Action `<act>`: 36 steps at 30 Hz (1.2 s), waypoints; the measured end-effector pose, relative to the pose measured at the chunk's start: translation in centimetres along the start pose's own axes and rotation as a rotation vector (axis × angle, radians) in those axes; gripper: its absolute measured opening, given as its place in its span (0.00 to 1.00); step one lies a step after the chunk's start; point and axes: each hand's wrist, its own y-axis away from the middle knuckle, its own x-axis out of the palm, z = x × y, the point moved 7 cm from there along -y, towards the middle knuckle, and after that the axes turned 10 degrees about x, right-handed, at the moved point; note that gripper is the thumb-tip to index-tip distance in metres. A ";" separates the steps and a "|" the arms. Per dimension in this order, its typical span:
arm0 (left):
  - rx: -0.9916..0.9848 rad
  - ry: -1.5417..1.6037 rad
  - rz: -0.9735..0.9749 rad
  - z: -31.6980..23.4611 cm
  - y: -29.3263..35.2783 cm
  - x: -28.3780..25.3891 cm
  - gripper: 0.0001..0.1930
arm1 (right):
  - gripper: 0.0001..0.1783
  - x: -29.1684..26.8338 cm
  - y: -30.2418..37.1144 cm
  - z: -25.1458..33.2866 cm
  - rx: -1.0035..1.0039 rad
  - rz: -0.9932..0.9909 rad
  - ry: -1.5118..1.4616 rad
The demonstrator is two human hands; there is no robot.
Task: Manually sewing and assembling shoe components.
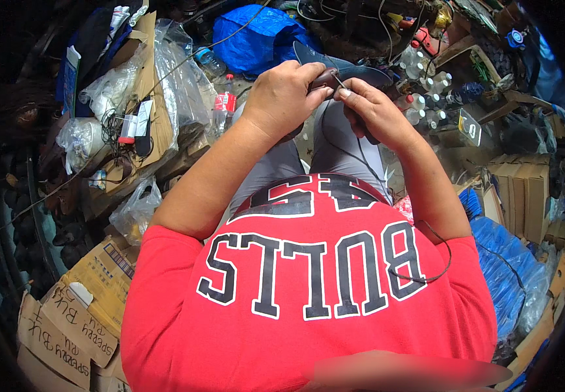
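Observation:
Both my hands meet above my grey-trousered knees. My left hand is closed around a dark brown, rounded handle with a thin shaft, which looks like an awl. Close beside it, my right hand pinches a thin dark cord between thumb and forefinger. The cord runs down over my lap and loops onto my red shirt. Just beyond the fingers lies a curved, dark blue-grey piece, perhaps a shoe sole. Something dark under my right fingers is mostly hidden.
A blue plastic bag lies at the far side. Several capped bottles crowd the right, near stacked cardboard. To the left are clear plastic sheeting, a red-labelled bottle and cardboard boxes. Blue plastic sheeting sits at my right elbow.

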 end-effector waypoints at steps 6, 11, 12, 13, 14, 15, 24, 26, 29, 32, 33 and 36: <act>0.046 0.048 0.021 0.1 -0.2 1.1 0.14 | 0.12 -0.1 -0.7 -0.9 -0.017 -0.034 -0.048; -0.047 -0.001 0.173 -0.2 -2.4 2.7 0.13 | 0.14 -3.3 -1.4 -0.7 -0.268 -0.512 0.258; -0.068 -0.028 0.196 -0.6 -3.0 3.0 0.13 | 0.15 -4.4 -1.5 -1.1 -0.254 -0.551 0.255; -0.062 -0.019 0.208 -1.3 -3.4 3.2 0.13 | 0.15 -6.6 -1.5 -0.8 -0.251 -0.709 0.333; -0.037 -0.009 0.265 -2.2 -3.6 3.7 0.13 | 0.16 -8.7 -1.9 -1.3 -0.173 -0.707 0.303; 0.007 0.017 0.320 -3.1 -3.6 4.1 0.13 | 0.17 -10.8 -1.7 -2.2 -0.056 -0.738 0.273; 0.117 0.129 0.416 -3.8 -1.7 1.0 0.14 | 0.14 -23.1 4.0 -7.6 -0.051 -0.785 -0.125; 0.083 0.143 0.456 -3.6 -0.8 -0.6 0.13 | 0.14 -26.1 5.8 -8.8 -0.032 -0.888 -0.223; 0.024 0.173 0.518 -2.8 0.8 -3.4 0.12 | 0.12 -30.4 9.0 -11.5 0.028 -1.053 -0.338; -0.055 0.252 0.530 -2.1 2.7 -5.5 0.11 | 0.11 -34.3 11.2 -15.7 0.130 -1.032 -0.395; -0.081 0.355 0.499 -2.0 3.2 -6.0 0.11 | 0.11 -35.7 11.2 -17.0 0.105 -0.967 -0.378; -0.173 0.247 0.602 -0.1 4.7 -8.5 0.13 | 0.19 -42.1 15.6 -23.1 0.264 -1.286 -0.370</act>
